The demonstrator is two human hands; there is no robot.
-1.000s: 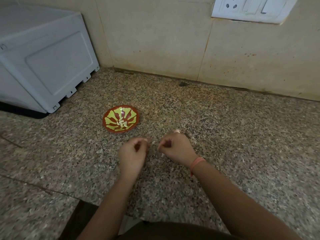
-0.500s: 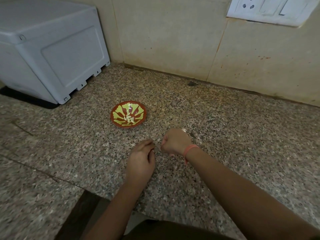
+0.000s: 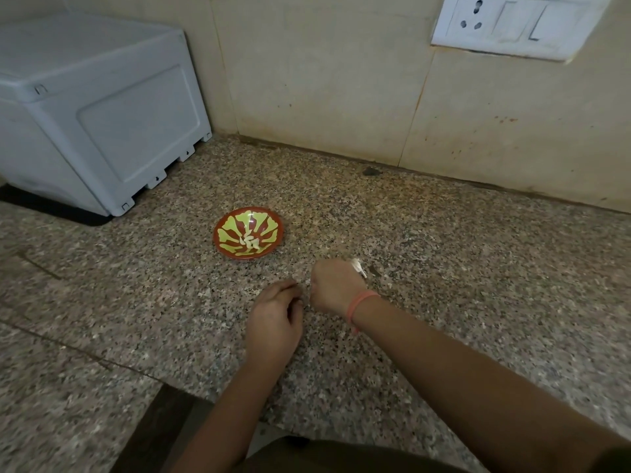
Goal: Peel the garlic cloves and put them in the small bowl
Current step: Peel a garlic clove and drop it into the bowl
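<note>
A small red bowl with yellow petals (image 3: 230,231) stands on the granite counter, and several peeled garlic cloves (image 3: 251,244) lie in its middle. My right hand (image 3: 336,285) is curled into a fist just right of and nearer than the bowl. A white piece of garlic (image 3: 358,266) sticks out at the fist's far side. My left hand (image 3: 275,317) lies palm down close beside the fist, its relaxed fingers reaching toward it. What lies under either hand is hidden.
A grey plastic appliance (image 3: 95,114) fills the back left corner. The tiled wall (image 3: 324,97) carries a white socket plate (image 3: 512,25) at the upper right. A dark speck (image 3: 368,171) lies at the wall's foot. The counter's front edge (image 3: 218,401) runs near my body.
The view has shifted, so the bowl sits more to the right in frame. My left hand went from a raised pinch to lying palm down; my right hand has stayed a fist.
</note>
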